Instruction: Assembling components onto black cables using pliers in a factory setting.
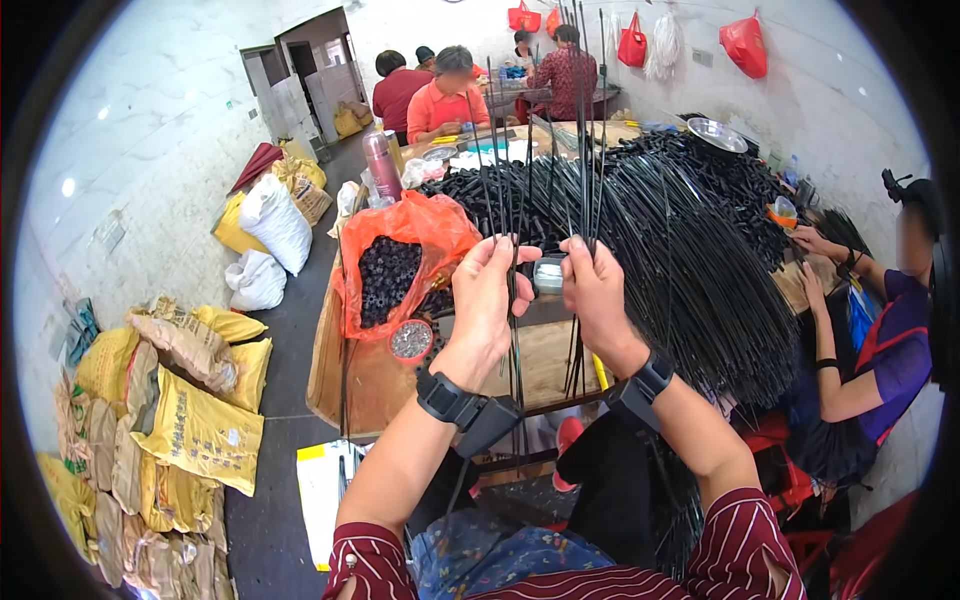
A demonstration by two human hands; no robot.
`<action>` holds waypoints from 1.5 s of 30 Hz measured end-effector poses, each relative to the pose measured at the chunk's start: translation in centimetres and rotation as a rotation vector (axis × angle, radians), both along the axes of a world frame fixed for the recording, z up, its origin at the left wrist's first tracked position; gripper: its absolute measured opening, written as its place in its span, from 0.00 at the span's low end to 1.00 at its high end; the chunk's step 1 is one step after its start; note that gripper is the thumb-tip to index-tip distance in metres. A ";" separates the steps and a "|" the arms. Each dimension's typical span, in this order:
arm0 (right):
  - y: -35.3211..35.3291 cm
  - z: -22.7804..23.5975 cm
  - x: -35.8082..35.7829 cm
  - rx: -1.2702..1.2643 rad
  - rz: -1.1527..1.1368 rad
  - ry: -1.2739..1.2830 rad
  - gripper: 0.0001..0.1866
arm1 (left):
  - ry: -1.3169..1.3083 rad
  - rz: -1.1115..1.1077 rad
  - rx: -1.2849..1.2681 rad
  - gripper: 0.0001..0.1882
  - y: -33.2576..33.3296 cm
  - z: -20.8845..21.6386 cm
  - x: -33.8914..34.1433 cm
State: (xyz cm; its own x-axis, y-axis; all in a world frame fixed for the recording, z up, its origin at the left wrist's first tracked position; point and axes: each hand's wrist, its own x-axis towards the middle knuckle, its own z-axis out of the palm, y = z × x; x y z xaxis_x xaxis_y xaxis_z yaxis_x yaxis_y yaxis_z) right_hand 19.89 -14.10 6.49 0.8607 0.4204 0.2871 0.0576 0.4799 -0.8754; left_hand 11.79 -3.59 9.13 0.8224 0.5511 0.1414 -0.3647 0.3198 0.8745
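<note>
Evidently both hands are occupied: the left hand (490, 288) pinches a few thin black rods (517, 372) between thumb and fingers, and the right hand (597, 292) grips a second bunch of rods (576, 365) the same way. Both sets stand nearly upright, side by side and apart, above the front edge of the wooden worktop (550, 362), with the left set's lower ends reaching down past that edge. Just beyond the hands, seen between them, sits a greyish cylinder (548, 276) (its exact kind is hard to tell). Near the worktop's left edge, an open orange-red bag (440, 215) holds small black parts (388, 280), and a red bowl (411, 342) of grey bits stands just beside it, toward the front left corner. A large pile of black rods (690, 285) spreads over the right side, with short black pieces (690, 160) heaped behind. Toward the far right corner lies a round metal dish (717, 134). Past the right edge sits a co-worker in purple (895, 345).
</note>
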 end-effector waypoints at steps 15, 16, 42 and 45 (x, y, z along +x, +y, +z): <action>0.5 -0.9 -1.3 -0.088 0.031 -0.125 0.12 | -0.022 0.018 -0.058 0.08 -0.5 -0.8 1.4; 0.5 -0.7 -1.4 -0.087 0.032 -0.125 0.12 | -0.024 0.003 -0.066 0.08 -0.5 -0.8 1.4; -0.4 0.5 1.2 -0.009 0.021 -0.027 0.16 | 0.000 0.200 0.044 0.09 -0.1 1.4 0.7; -1.4 1.3 1.1 -0.044 -0.011 -0.021 0.15 | 0.000 -0.005 -0.043 0.13 1.2 1.2 -0.2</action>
